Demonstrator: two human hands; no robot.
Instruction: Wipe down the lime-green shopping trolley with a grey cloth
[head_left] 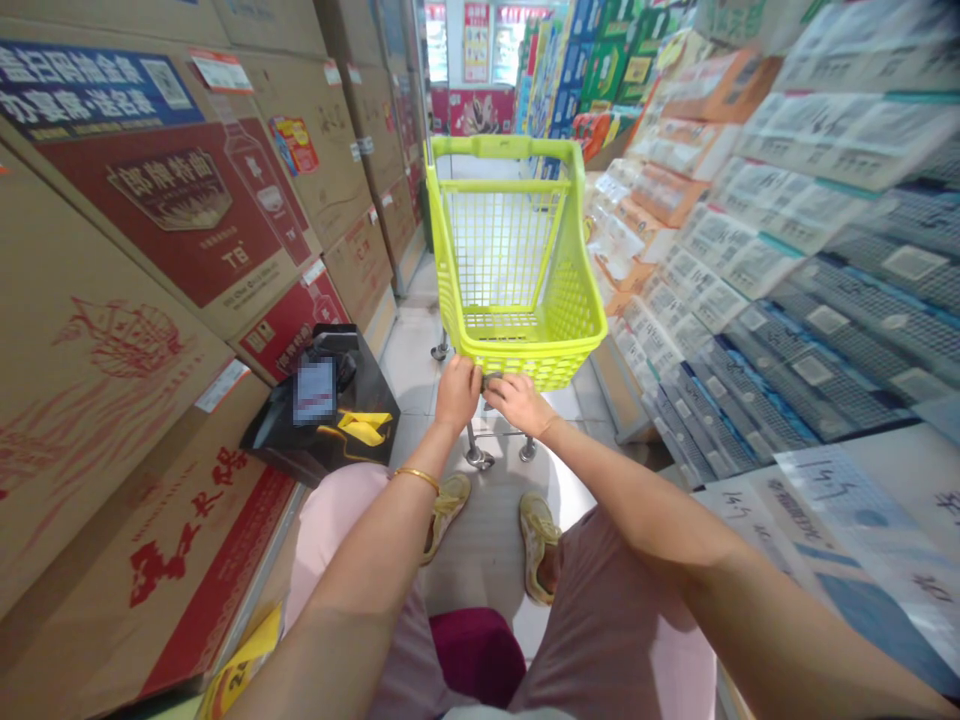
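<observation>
A lime-green shopping cart (501, 345) stands in the aisle before me, its basket holding nothing that I can see. At the lower near side of the basket, my left hand (459, 392) and my right hand (517, 402) meet with fingers closed. Between the fingertips is a small dark piece (491, 381), too small to make out; whether it is part of the cart I cannot tell. A gold bangle (417, 480) circles my left wrist.
Stacked cartons (225, 190) line the left side, with a black bag (337, 440) with a yellow ribbon on the floor beside them. Wrapped packs (750, 260) with handwritten labels slope up on the right. My shoes (538, 545) are on the tiled floor (420, 345).
</observation>
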